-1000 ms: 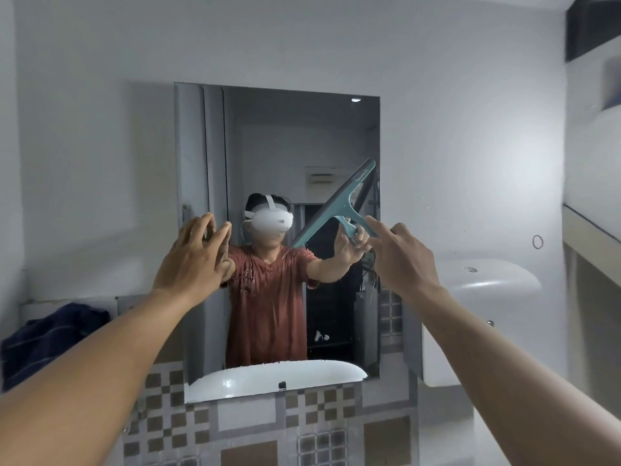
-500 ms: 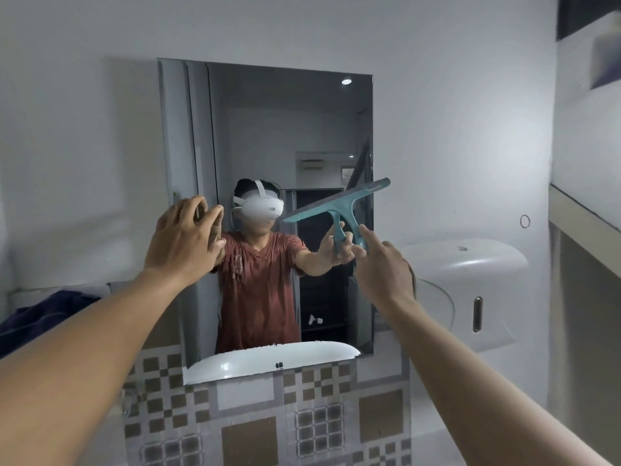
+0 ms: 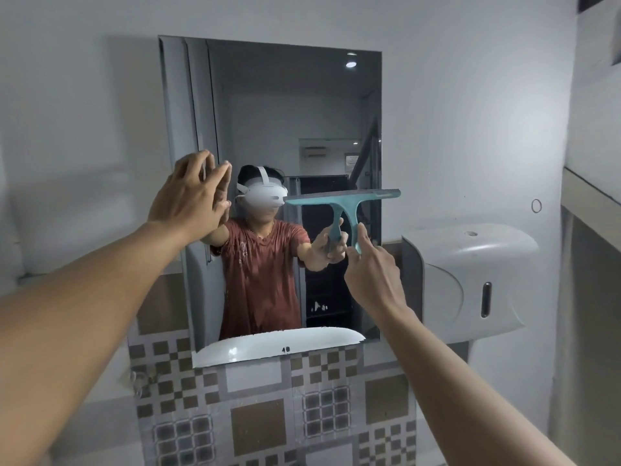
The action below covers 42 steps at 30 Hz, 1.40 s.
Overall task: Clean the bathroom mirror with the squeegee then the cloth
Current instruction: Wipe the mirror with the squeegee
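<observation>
Right hand (image 3: 373, 277) was wrapped on the handle of the teal plastic T-shaped squeegee (image 3: 342, 200): fingers and thumb curled round it, forefinger laid up along the stem. The blade sat level across the right half of the rectangular frameless wall mirror (image 3: 285, 112), about mid-height, with its right tip poking just past the mirror's edge. I couldn't tell whether the rubber was actually on the glass.

Left hand (image 3: 188, 196) was flat, fingers straight, holding nothing, and it met its own reflection near the left edge.

My read was squeegee stage, mid-way. No streaks or drops showed, so I couldn't count the passes done. The glass below the blade likely remained, then the whole cloth wipe, and no cloth was in sight. The white plastic wall dispenser (image 3: 470, 274) hung just beside the mirror, on its right.
</observation>
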Each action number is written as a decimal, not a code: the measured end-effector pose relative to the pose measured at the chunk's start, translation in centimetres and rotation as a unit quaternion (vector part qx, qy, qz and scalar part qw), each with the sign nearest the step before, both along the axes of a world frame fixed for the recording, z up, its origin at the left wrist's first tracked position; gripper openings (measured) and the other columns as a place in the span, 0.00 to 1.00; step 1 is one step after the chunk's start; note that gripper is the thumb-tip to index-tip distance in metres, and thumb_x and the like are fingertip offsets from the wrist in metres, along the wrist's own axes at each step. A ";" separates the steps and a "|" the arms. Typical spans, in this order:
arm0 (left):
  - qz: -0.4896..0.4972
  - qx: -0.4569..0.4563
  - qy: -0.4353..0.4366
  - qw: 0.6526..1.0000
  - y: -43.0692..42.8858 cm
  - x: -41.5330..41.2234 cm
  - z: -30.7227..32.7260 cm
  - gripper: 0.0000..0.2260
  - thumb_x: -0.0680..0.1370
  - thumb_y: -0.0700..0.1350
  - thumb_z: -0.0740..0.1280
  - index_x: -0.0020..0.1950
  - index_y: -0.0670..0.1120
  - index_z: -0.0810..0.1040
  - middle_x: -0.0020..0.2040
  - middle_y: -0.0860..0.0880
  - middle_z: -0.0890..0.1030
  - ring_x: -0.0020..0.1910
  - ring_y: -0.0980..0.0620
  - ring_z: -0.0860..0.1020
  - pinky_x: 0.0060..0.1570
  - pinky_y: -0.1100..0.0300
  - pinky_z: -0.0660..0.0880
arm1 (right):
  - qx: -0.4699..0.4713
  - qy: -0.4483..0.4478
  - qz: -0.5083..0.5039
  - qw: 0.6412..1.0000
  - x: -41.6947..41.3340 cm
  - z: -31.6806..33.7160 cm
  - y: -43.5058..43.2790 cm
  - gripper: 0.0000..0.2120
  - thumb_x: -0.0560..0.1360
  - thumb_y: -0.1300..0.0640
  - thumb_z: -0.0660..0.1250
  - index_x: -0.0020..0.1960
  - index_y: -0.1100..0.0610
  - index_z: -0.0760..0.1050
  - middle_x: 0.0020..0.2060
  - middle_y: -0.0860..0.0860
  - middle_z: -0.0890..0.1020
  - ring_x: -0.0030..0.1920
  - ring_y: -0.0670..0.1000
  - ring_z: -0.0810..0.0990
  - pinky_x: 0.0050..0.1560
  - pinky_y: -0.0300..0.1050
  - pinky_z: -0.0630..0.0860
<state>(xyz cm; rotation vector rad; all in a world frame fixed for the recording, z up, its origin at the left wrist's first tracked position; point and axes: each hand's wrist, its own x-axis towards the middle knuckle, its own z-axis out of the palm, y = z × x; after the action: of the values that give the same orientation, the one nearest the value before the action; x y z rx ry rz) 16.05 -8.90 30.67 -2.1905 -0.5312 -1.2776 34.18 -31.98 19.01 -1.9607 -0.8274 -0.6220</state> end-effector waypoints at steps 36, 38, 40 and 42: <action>-0.019 -0.030 0.034 0.999 2.4 -0.1 3.0 0.21 0.79 0.36 0.66 0.73 0.42 0.72 0.72 0.41 0.69 0.70 0.40 0.64 0.70 0.57 0.63 | 0.131 0.190 0.217 0.949 -10.6 -6.0 9.7 0.28 0.85 0.51 0.56 0.80 0.44 0.46 0.69 0.55 0.75 0.61 0.56 0.80 0.60 0.59 0.78; -0.016 -0.018 0.042 0.999 2.4 -0.4 3.0 0.22 0.79 0.36 0.67 0.74 0.41 0.72 0.71 0.41 0.69 0.69 0.40 0.65 0.68 0.55 0.68 | 0.140 0.187 0.224 0.946 -10.7 -6.2 9.9 0.29 0.85 0.53 0.56 0.81 0.46 0.46 0.74 0.53 0.69 0.64 0.56 0.78 0.62 0.58 0.77; -0.003 -0.007 0.056 0.998 2.2 -0.7 3.0 0.24 0.78 0.38 0.69 0.74 0.42 0.71 0.71 0.41 0.69 0.68 0.38 0.66 0.63 0.45 0.75 | 0.146 0.187 0.228 0.944 -10.8 -6.3 10.2 0.29 0.85 0.52 0.56 0.81 0.45 0.45 0.71 0.52 0.72 0.63 0.55 0.78 0.62 0.57 0.77; 0.009 -0.007 0.060 0.998 2.1 -0.9 3.0 0.25 0.78 0.40 0.68 0.75 0.43 0.70 0.72 0.42 0.68 0.70 0.37 0.65 0.62 0.43 0.76 | 0.141 0.186 0.230 0.945 -11.1 -6.4 10.5 0.28 0.85 0.51 0.56 0.80 0.44 0.46 0.66 0.46 0.74 0.59 0.54 0.79 0.59 0.57 0.78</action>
<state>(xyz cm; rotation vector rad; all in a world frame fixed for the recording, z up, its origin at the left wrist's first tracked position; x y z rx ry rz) 15.17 -6.79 33.70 -2.2524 -0.5132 -1.1270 23.12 -21.48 12.56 -1.4863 -0.8603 -0.0794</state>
